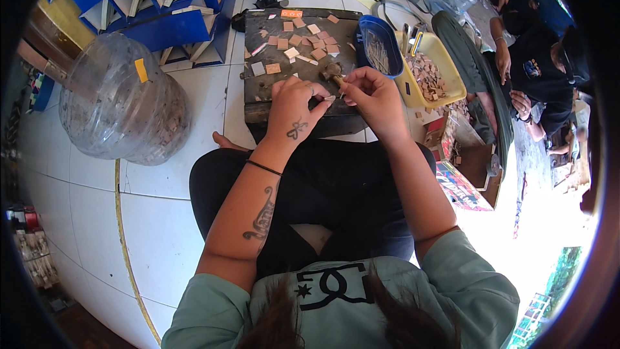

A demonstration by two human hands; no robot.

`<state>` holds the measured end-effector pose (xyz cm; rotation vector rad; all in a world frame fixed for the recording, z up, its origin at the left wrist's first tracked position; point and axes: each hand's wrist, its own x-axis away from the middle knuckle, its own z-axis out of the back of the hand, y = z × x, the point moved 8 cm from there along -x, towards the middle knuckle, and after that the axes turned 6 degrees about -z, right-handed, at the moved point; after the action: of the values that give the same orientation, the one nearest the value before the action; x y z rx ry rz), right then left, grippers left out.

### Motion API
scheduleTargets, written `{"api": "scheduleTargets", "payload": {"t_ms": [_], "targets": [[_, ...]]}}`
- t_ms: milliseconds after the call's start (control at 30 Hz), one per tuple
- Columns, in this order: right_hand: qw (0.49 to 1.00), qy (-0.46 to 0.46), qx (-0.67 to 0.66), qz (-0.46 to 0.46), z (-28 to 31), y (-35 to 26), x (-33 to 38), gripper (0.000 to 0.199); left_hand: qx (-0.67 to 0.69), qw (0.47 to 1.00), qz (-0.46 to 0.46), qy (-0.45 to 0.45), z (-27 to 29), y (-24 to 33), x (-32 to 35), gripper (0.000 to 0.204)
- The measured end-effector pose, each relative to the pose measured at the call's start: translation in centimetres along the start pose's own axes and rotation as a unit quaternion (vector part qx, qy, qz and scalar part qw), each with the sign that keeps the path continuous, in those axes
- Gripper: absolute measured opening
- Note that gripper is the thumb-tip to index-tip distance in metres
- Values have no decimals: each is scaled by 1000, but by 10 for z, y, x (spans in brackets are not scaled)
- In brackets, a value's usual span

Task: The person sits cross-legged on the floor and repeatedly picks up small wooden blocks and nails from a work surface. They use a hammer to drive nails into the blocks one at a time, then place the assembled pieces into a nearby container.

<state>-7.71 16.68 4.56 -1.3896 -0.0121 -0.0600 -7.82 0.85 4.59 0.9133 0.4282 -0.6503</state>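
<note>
My left hand (294, 106) is closed at the near edge of a dark work block (258, 105), pinching a small pale wooden piece (330, 98) between thumb and finger. Close beside it, my right hand (374, 98) has its fingertips pressed together; what lies between them is too small to make out. A brownish tool like a small hammer (331, 71) is just beyond the right fingertips, its end partly hidden by them. Several small square wooden tiles (295, 40) are scattered over the block's top, farther away.
At the block's right stand a blue tray (362, 26) of thin pieces and a yellow basin (457, 95) of wooden bits. A big clear plastic container (123, 100) is on the left, blue racks (145, 0) behind. An opened carton (475, 155) and another person (539, 68) are at right.
</note>
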Motion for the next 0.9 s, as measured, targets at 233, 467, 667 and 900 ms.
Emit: {"api": "scheduleTargets", "payload": {"t_ms": [233, 467, 667, 900], "targets": [[991, 55, 98, 73, -4, -13, 4, 11, -11, 1000, -4, 6, 0, 1, 0, 8], [975, 61, 166, 138, -10, -22, 9, 11, -13, 1000, -16, 12, 0, 2, 1, 9], [970, 58, 183, 147, -10, -25, 10, 11, -10, 1000, -19, 17, 1, 3, 1, 10], [966, 47, 196, 165, -14, -31, 13, 9, -16, 1000, -20, 17, 1, 3, 1, 10]]}}
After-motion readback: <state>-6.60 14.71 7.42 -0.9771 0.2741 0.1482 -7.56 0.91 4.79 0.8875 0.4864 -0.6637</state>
